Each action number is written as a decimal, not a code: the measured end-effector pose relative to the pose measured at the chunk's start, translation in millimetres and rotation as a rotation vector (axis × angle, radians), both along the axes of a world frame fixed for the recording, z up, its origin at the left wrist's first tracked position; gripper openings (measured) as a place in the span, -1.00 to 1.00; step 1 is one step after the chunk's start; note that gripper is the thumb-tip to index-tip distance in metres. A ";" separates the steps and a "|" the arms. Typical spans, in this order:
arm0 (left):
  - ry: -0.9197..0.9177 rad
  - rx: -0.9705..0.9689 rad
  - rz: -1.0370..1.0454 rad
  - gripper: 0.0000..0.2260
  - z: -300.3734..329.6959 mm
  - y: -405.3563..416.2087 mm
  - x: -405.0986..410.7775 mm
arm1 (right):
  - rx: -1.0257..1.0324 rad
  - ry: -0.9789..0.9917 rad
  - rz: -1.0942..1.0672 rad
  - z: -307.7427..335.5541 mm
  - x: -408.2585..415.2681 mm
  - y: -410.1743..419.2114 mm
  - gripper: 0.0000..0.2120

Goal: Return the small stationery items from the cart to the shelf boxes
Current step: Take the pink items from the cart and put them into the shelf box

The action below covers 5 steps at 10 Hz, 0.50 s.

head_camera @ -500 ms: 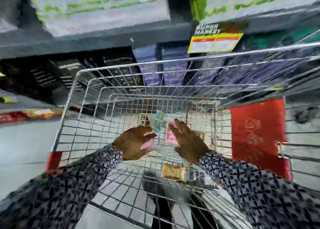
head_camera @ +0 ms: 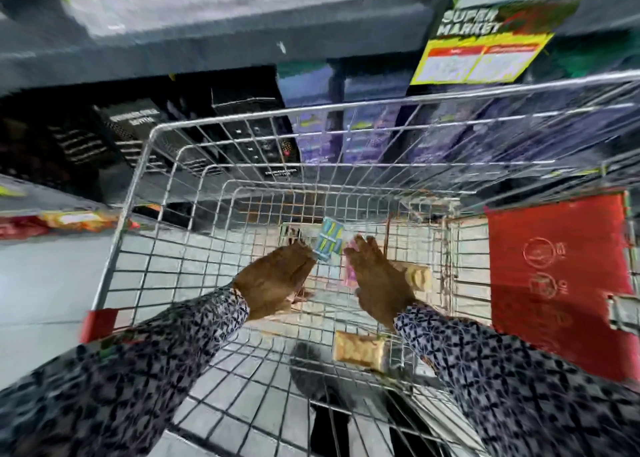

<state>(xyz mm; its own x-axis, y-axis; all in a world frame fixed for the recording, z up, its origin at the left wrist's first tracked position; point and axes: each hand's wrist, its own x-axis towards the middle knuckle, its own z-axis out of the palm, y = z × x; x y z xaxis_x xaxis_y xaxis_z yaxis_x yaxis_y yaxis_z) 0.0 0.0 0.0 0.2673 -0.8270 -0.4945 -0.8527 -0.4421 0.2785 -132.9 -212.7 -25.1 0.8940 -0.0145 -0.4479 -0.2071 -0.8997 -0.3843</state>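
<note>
Both hands are reaching down inside the wire cart [head_camera: 145, 186], in the centre of the frame. The left hand [head_camera: 277, 280] is sitting left of centre, its fingers [head_camera: 304, 259] bunched together, their tips touching the lower edge of a blue-green packet [head_camera: 328, 239]; whether they are actually gripping it is too blurred to tell. The right hand [head_camera: 377, 283] is hovering just right of that packet, its fingers [head_camera: 363, 248] spread and loosely curled, with a pink packet [head_camera: 349, 269] showing at its left edge; whether it is holding that packet I cannot tell.

Two tan packets are lying on the cart floor: one [head_camera: 420, 278] just right of the right hand, close to the right-hand wire wall, and one [head_camera: 360, 349] at lower centre, below the right wrist. The mesh floor between the left hand and the left wall is lying open, and so is the stretch at the bottom centre of the frame.

The cart's far rim is running across the middle of the frame, close to the shelf [head_camera: 207, 54] in the upper half, where dark boxes [head_camera: 138, 127] at upper left and purple packs [head_camera: 311, 138] at upper centre are standing behind the wires. A red panel [head_camera: 554, 266] is closing off the right side of the cart.
</note>
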 end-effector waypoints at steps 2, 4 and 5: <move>0.028 0.043 0.018 -0.13 14.4 1.9 6.7 | 0.108 -0.125 -0.071 38.8 1.8 -3.7 -0.34; 0.084 -0.173 0.444 -0.21 148.5 -18.2 -11.7 | 0.246 -0.319 -0.166 158.3 5.3 -11.7 -0.29; -0.015 -0.383 0.487 -0.13 265.7 -19.2 -16.8 | 0.251 -0.447 -0.180 278.6 1.1 -21.7 -0.24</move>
<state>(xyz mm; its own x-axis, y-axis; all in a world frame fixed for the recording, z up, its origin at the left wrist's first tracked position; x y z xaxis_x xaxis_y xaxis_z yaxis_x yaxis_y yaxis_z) -16.8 -19.2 265.7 0.6634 -0.7262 -0.1803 -0.5829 -0.6526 0.4840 -131.9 -234.4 253.5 0.9914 -0.1262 -0.0343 -0.1166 -0.7341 -0.6689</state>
